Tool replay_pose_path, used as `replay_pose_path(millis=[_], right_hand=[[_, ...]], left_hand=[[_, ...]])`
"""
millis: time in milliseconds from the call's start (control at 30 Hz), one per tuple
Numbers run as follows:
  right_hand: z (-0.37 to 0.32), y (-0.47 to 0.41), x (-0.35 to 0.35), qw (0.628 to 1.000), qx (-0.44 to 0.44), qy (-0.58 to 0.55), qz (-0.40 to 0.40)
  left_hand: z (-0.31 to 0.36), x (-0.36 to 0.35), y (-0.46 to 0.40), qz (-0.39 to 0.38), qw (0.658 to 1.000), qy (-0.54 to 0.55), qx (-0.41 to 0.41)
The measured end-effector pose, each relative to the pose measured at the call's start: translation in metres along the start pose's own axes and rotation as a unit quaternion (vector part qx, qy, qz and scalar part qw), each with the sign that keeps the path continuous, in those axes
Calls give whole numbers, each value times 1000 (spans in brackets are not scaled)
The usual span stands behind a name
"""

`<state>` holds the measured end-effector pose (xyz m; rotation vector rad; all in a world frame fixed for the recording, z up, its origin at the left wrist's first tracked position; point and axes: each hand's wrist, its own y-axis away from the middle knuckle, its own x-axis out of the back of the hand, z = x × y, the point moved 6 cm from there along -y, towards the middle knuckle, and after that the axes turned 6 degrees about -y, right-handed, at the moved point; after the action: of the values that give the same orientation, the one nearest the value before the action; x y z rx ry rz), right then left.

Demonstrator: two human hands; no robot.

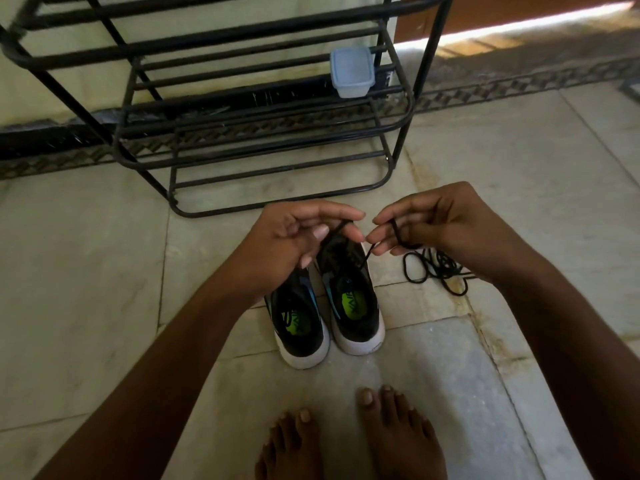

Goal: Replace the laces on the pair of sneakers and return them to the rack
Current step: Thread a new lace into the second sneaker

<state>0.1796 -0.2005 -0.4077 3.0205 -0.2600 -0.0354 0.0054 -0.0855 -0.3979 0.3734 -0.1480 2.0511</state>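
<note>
Above the right sneaker [349, 299], left hand [294, 237] and right hand [433, 223] pinch a lace [363, 259]; lacing unfinished, spare lace [433, 268] unused, rack [242, 109] holds no sneakers.

A small plastic box [350, 72] w/ a pale blue lid sits up on one of the bars, at the right end. The floor [502, 161] is pale stone tiles w/ brown stains along the cracks. A dark strip w/ a zigzag pattern [519, 85] runs along the floor by the wall. Two bare feet [349, 441] stand on the tiles, toes pointing fwd.
</note>
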Motion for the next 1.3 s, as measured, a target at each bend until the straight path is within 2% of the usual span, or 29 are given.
replay_pose_path(millis=[200, 367, 433, 667, 933, 1133, 1300], right_hand=[[-7, 4, -3, 998, 15, 40, 48], [-16, -1, -5, 973, 125, 118, 151], [-20, -2, -7, 966, 156, 115, 172], [-25, -6, -20, 963, 171, 32, 204], [-39, -10, -20, 939, 217, 102, 245], [-39, -15, -18, 945, 197, 40, 257], [-45, -24, -25, 956, 180, 55, 226]], left_hand=[[5, 2, -1, 91, 996, -3, -3], [8, 8, -3, 164, 982, -86, -21], [12, 9, -5, 168, 983, -72, -34], [20, 8, -3, 226, 973, 45, -30], [29, 11, -7, 295, 954, 34, -52], [31, 16, -11, 338, 938, 63, -55], [33, 11, -15, 331, 939, 69, -54]])
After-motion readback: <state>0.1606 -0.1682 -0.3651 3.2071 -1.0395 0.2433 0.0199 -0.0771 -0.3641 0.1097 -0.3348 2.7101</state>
